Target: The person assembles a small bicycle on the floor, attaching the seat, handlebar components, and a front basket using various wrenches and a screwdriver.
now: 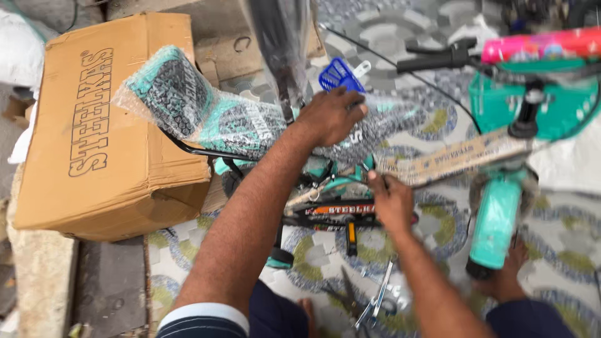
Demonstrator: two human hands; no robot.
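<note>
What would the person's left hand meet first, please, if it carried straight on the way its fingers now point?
Probably the blue plastic basket. The left hand rests on the plastic-wrapped bicycle frame, fingers pointing up and slightly right in the view, and the basket sits just past them. Depth is unclear, so the hand might pass beneath it.

Left hand (330, 116) pressed flat, right hand (391, 203) curled.

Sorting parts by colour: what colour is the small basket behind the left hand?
Blue, a small plastic mesh basket just past the left hand; head view.
</note>
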